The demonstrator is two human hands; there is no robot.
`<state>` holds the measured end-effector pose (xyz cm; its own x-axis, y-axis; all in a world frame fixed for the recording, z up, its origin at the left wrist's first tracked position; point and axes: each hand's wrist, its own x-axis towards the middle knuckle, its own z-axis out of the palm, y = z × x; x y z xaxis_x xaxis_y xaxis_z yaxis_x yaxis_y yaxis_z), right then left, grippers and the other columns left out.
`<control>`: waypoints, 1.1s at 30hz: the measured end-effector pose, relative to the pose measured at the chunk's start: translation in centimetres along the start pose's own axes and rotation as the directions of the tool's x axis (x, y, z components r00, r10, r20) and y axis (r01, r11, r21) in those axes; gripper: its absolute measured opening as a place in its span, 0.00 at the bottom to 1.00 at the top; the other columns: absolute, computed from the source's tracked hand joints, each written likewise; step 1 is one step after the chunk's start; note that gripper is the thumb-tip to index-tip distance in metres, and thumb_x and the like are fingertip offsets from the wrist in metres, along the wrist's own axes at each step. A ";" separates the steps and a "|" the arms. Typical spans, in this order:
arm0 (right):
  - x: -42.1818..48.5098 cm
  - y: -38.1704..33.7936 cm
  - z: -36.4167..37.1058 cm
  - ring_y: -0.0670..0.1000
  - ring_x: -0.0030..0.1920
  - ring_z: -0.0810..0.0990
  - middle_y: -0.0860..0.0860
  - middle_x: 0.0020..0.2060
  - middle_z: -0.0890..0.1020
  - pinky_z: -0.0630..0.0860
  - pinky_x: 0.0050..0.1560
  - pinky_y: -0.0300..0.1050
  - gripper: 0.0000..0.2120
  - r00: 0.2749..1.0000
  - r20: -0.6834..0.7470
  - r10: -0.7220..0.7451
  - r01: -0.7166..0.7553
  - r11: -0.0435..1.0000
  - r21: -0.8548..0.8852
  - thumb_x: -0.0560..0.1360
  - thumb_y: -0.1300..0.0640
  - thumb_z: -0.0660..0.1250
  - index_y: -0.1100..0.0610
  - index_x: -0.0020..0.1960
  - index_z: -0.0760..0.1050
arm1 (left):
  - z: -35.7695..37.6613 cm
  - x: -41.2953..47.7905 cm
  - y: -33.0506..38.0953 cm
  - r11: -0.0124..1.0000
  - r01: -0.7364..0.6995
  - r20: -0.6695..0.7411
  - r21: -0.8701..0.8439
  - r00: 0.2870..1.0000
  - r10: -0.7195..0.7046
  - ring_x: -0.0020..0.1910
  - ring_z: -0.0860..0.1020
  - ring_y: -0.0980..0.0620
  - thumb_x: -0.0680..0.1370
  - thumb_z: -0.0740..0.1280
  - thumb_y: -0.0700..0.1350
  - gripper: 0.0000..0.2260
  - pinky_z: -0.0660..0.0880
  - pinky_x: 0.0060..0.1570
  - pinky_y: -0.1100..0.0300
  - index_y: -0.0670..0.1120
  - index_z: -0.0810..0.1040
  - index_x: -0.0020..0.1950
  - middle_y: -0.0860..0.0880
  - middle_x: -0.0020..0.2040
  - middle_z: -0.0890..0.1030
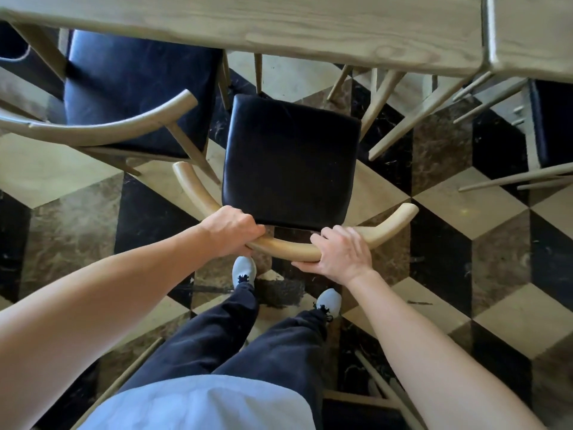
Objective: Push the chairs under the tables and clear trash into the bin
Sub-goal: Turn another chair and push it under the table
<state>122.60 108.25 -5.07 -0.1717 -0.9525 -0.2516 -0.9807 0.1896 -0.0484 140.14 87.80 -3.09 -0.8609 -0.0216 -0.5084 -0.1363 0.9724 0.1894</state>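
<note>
Below me stands a wooden chair with a black padded seat (pixel 291 159) and a curved pale backrest rail (pixel 286 248). My left hand (pixel 231 231) grips the rail left of its middle. My right hand (pixel 342 252) wraps the rail right of its middle. The chair faces a long light-wood table (pixel 279 26) across the top of the view. The seat's front edge lies just short of the table edge, not under it. No trash or bin is visible.
A second black-seated chair (pixel 136 91) sits to the left, partly under the table. Another chair (pixel 552 122) shows at the right edge. Table and chair legs (pixel 403 128) splay under the table. Chair parts (pixel 381 395) stand behind my feet on the checkered floor.
</note>
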 end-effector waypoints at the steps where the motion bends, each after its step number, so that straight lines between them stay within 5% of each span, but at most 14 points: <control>1: 0.6 0.2 -0.1 0.52 0.39 0.78 0.49 0.38 0.80 0.74 0.42 0.49 0.29 1.000 0.005 -0.002 0.002 1.000 -0.010 0.71 0.25 0.59 0.51 0.43 0.79 | 0.1 0.1 -0.3 1.000 0.008 -0.014 -0.014 1.000 -0.008 0.43 0.82 0.49 0.77 0.69 0.58 0.15 0.81 0.46 0.54 0.51 0.77 0.59 0.52 0.47 0.83; 7: 3.6 2.6 -1.0 0.52 0.38 0.78 0.49 0.39 0.81 0.72 0.41 0.47 0.28 0.999 -0.016 -0.050 0.049 0.998 -0.043 0.72 0.27 0.61 0.52 0.43 0.79 | 0.2 1.1 -2.5 0.996 0.001 -0.161 -0.093 0.987 -0.016 0.51 0.81 0.50 0.78 0.68 0.58 0.17 0.77 0.54 0.55 0.52 0.75 0.63 0.52 0.52 0.82; 13: 4.8 5.7 -1.7 0.52 0.38 0.78 0.50 0.38 0.80 0.73 0.42 0.47 0.27 0.997 -0.016 -0.082 0.081 0.995 -0.051 0.71 0.28 0.63 0.52 0.42 0.80 | 0.0 2.4 -4.0 0.994 0.009 -0.295 -0.113 0.954 -0.042 0.45 0.80 0.52 0.75 0.65 0.69 0.21 0.72 0.47 0.57 0.54 0.77 0.53 0.55 0.44 0.81; 16: 5.0 7.1 -1.5 0.52 0.38 0.77 0.50 0.38 0.80 0.73 0.43 0.48 0.29 0.996 0.009 -0.093 0.093 0.993 -0.072 0.71 0.27 0.59 0.52 0.42 0.79 | -0.1 3.3 -4.4 0.996 -0.015 -0.297 -0.093 0.955 -0.014 0.42 0.79 0.53 0.74 0.62 0.72 0.22 0.72 0.45 0.57 0.54 0.76 0.53 0.56 0.43 0.80; 23: 6.9 10.1 -1.6 0.55 0.37 0.78 0.53 0.37 0.80 0.73 0.41 0.48 0.26 0.988 -0.068 -0.141 0.139 0.990 -0.040 0.69 0.31 0.71 0.56 0.41 0.80 | -1.7 5.8 -5.3 0.999 -0.010 -0.280 -0.047 0.960 -0.004 0.34 0.70 0.54 0.74 0.57 0.73 0.24 0.71 0.34 0.59 0.54 0.75 0.49 0.57 0.37 0.74; 33: 11.2 14.0 -2.5 0.55 0.34 0.78 0.53 0.34 0.81 0.67 0.35 0.45 0.29 0.970 -0.155 -0.186 0.188 0.982 -0.005 0.69 0.29 0.69 0.56 0.39 0.79 | -4.0 9.9 -8.0 0.999 0.039 -0.292 -0.026 0.955 -0.045 0.37 0.80 0.52 0.72 0.52 0.76 0.29 0.78 0.36 0.56 0.54 0.78 0.47 0.55 0.39 0.80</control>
<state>106.68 99.63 -6.14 0.0017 -0.9963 -0.0857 -0.9959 0.0061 -0.0903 130.75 78.91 -6.25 -0.9595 -0.1322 -0.2489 -0.1825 0.9645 0.1910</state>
